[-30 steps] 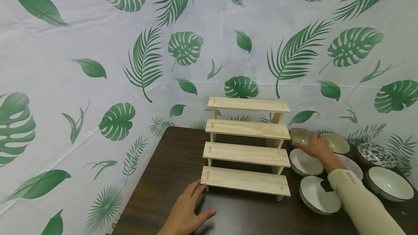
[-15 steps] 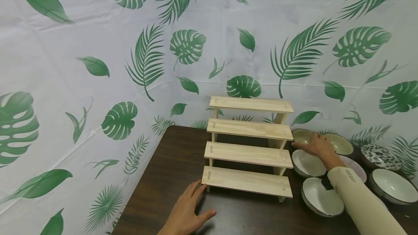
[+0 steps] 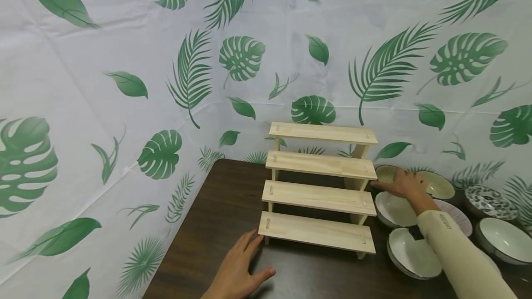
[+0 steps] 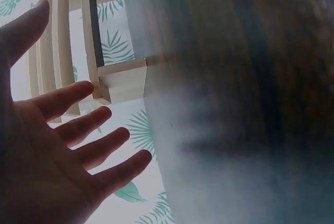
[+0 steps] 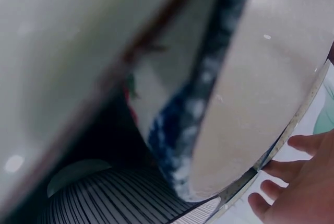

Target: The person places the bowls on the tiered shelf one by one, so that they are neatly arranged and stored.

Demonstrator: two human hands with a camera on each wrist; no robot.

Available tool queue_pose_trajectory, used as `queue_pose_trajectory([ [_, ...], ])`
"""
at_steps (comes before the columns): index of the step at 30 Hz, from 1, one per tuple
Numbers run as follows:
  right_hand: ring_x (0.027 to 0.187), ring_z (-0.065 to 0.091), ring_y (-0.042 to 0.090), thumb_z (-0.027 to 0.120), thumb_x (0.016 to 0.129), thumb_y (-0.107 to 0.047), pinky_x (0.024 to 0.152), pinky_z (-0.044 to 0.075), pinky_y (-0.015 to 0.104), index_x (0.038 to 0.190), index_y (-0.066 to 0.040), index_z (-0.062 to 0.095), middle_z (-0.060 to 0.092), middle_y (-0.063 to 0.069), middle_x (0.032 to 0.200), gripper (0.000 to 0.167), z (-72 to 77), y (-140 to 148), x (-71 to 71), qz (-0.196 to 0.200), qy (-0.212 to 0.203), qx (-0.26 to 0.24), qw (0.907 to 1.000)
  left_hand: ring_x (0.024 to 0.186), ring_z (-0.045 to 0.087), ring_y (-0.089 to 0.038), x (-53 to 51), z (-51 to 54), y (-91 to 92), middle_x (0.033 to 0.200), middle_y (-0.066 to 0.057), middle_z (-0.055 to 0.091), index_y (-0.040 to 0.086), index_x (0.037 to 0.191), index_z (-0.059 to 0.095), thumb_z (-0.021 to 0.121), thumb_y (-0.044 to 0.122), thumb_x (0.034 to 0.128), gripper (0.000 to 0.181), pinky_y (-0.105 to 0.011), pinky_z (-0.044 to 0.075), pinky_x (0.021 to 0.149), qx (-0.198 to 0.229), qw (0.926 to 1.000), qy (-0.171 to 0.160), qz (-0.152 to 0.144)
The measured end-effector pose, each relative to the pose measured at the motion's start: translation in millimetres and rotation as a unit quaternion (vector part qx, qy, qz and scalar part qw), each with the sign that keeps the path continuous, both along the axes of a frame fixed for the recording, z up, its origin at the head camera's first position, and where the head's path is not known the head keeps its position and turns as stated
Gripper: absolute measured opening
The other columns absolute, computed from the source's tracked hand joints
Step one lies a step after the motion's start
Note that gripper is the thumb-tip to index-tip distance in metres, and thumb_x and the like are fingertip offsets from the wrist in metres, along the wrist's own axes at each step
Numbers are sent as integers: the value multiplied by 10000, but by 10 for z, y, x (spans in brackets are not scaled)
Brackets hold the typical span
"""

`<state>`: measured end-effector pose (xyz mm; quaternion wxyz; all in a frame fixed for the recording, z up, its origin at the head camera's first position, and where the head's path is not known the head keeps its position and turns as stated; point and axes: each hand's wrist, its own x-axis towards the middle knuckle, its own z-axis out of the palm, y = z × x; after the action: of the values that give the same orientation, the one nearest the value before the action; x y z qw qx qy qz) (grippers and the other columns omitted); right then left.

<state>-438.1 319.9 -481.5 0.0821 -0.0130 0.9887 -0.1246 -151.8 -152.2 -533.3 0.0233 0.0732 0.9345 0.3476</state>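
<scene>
My left hand [image 3: 237, 266] has its fingers spread on or just over the dark table, by the lower left corner of a stepped wooden display rack [image 3: 317, 230]. Its fingertips look very near that corner; contact is unclear. On the right, my right hand [image 3: 405, 186] reaches over the bowls at the back, fingers loosely extended. Around it are a small beige bowl [image 3: 383, 172], a wider beige bowl [image 3: 440, 187] and a white bowl [image 3: 395, 209]. In the right wrist view its fingers lie by the rim of a blue-edged bowl [image 5: 261, 78]; whether they touch is unclear.
Several more bowls stand at right: a front white bowl [image 3: 409, 250], a pinkish bowl [image 3: 459, 218], a black-patterned bowl [image 3: 492, 202] and a dark-sided white bowl [image 3: 507, 241]. A leaf-print cloth [image 3: 257, 77] hangs behind the dark table [image 3: 208, 225].
The head view has shifted slightly, so the rack and bowls appear a little farther right. Both hands have kept their poses, with no bowl visibly lifted.
</scene>
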Motion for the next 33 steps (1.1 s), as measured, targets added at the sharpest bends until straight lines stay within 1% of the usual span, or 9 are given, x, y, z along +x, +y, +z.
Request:
queue_pose_trajectory([
  [3, 1305, 181, 786, 618, 875, -739, 1025, 196, 835, 1438, 254, 252, 205, 585, 1445, 1199, -10, -1, -18, 34, -8, 38, 10000, 1494, 370, -472, 13, 0, 3, 1649, -126, 378, 144, 1551, 465, 670, 661, 898, 858, -752, 388, 1053, -24, 10000, 0, 39],
  [9, 1321, 158, 786, 654, 875, -697, 1050, 149, 836, 1422, 248, 259, 214, 592, 1428, 1162, -15, -14, -56, -21, 151, 33, 9999, 1482, 380, -483, 25, 19, 5, 1641, -145, 383, 136, 1549, 466, 682, 643, 899, 852, -753, 397, 1038, 0, 9999, 99, 32],
  [15, 1311, 139, 800, 700, 878, -608, 1059, 103, 841, 1401, 246, 259, 209, 612, 1403, 1095, -59, 0, -85, -49, 284, -107, 9995, 1495, 368, -469, 15, 16, 4, 1649, -131, 376, 145, 1548, 469, 678, 653, 897, 852, -748, 388, 1056, -33, 10000, 18, 40],
  [18, 1309, 148, 799, 712, 875, -581, 1055, 103, 844, 1397, 244, 267, 226, 609, 1398, 1073, -104, 10, -107, -47, 419, -162, 9990, 1499, 368, -460, 6, 5, 3, 1650, -129, 377, 146, 1546, 474, 673, 661, 896, 853, -739, 390, 1064, -61, 10000, 4, 52],
  [24, 1302, 163, 788, 733, 868, -558, 1055, 114, 829, 1424, 227, 248, 229, 603, 1397, 1077, -169, 7, -145, -80, 638, -242, 9976, 1484, 387, -470, 9, 12, 1, 1643, -141, 385, 133, 1543, 476, 674, 655, 898, 853, -734, 405, 1052, -84, 9999, 94, 35],
  [29, 1297, 134, 790, 737, 865, -542, 1057, 102, 816, 1462, 217, 189, 192, 616, 1399, 1110, -162, 0, -149, -55, 627, -377, 9973, 1477, 396, -473, -1, 11, -4, 1634, -152, 395, 125, 1540, 478, 676, 647, 901, 849, -728, 410, 1052, -99, 9998, 175, -11],
  [33, 1298, 125, 790, 738, 866, -528, 1060, 109, 807, 1471, 224, 171, 179, 626, 1393, 1120, -147, 3, -130, -55, 610, -396, 9973, 1484, 388, -471, -20, -14, -7, 1636, -156, 394, 129, 1539, 480, 672, 644, 906, 838, -725, 406, 1060, -46, 9999, 130, -24],
])
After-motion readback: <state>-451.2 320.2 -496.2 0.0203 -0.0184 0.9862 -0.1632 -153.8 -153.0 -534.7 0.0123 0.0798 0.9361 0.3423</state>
